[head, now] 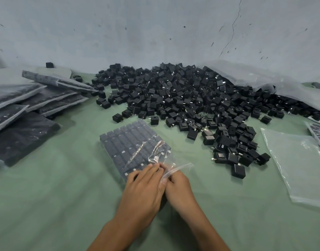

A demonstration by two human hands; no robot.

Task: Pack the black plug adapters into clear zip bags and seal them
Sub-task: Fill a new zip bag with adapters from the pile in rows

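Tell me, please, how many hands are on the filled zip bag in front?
2. The left hand presses on the zip bag at its near end; the right hand beside it pinches the bag's mouth strip. None hidden.

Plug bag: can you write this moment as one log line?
step: sealing | filled zip bag: on green cloth | left hand: presses bag mouth | right hand: pinches bag mouth | loose adapters: piled behind
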